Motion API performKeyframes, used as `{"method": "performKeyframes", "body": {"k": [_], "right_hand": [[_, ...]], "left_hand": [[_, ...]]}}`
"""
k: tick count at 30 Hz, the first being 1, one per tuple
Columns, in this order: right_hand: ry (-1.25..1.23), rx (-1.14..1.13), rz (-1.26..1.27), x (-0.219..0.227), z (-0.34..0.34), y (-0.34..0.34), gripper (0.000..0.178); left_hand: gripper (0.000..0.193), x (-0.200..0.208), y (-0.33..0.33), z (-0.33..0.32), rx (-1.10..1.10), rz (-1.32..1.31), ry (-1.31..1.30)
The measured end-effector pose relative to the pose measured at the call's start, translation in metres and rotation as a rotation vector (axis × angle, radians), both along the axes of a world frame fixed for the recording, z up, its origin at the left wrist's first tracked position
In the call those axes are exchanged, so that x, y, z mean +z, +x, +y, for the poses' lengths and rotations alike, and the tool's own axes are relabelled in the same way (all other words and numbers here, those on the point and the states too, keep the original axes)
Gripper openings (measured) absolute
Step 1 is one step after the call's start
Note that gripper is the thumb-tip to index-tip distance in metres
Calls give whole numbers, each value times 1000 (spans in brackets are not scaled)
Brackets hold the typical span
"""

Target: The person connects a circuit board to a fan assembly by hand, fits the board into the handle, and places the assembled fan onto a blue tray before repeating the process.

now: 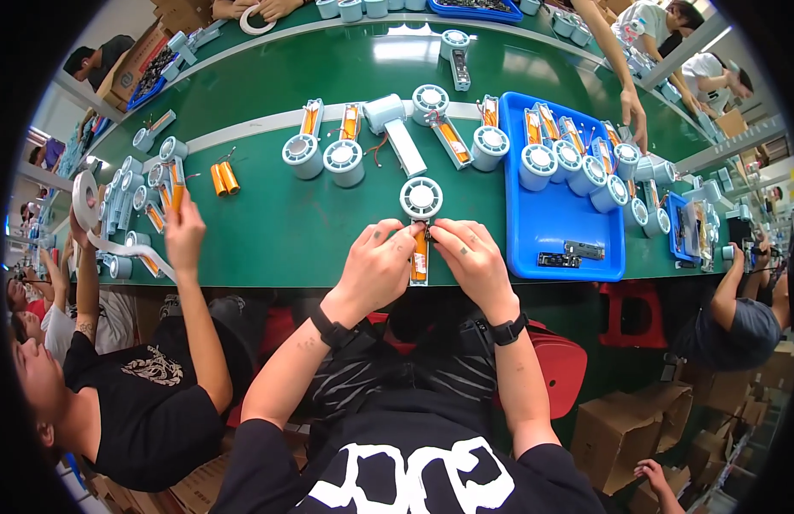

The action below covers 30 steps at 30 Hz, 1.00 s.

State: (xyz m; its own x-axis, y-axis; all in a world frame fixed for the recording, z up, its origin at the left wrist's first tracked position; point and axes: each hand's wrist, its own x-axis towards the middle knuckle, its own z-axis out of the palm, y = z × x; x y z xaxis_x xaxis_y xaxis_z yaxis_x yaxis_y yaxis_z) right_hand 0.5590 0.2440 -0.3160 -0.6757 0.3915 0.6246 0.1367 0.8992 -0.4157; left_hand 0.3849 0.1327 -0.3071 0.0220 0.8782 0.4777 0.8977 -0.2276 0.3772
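Observation:
In front of me, a light blue handheld fan (421, 198) lies at the near table edge, its round grille up and its open handle toward me. An orange battery pack (420, 259) shows inside the handle. My left hand (375, 264) is closed, its fingers gripping the fan where handle meets head. From the other side, my right hand (472, 255) pinches at the same spot. A small dark part shows by its fingertips, too hidden to name.
Several similar fans, one of them a white-handled fan (398, 133), lie beyond my hands. A blue tray (566, 231) at right holds fans and dark circuit boards (583, 250). Two loose batteries (224, 178) lie left. A co-worker's hand (185, 233) holds a fan there; another hand (632, 113) reaches in behind the tray.

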Motion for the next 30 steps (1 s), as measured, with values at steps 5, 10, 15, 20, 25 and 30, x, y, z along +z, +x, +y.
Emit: {"method": "performKeyframes", "body": {"k": [5,10,15,20,25,30], "right_hand": [[-219,-105,32,2,-17,-5,28],[-392,-290,51,8,-37,-20,25],[-432,-447,9,16,-44,-38,23],[-184,-506,-98,13,-49,-43,21],[-150,-479,-45,-1,-48,-43,23],[-42,-490,9,-13,-47,-44,31]], "left_hand": [[27,-1,13,-1,2,-26,31],[28,-23,29,-12,58,-540,67],[28,-30,32,-17,61,-836,29],[25,-34,29,-18,22,-1071,16],[22,-35,26,-18,17,-1106,-37],[19,-35,29,-15,-16,-1129,-1]]}}
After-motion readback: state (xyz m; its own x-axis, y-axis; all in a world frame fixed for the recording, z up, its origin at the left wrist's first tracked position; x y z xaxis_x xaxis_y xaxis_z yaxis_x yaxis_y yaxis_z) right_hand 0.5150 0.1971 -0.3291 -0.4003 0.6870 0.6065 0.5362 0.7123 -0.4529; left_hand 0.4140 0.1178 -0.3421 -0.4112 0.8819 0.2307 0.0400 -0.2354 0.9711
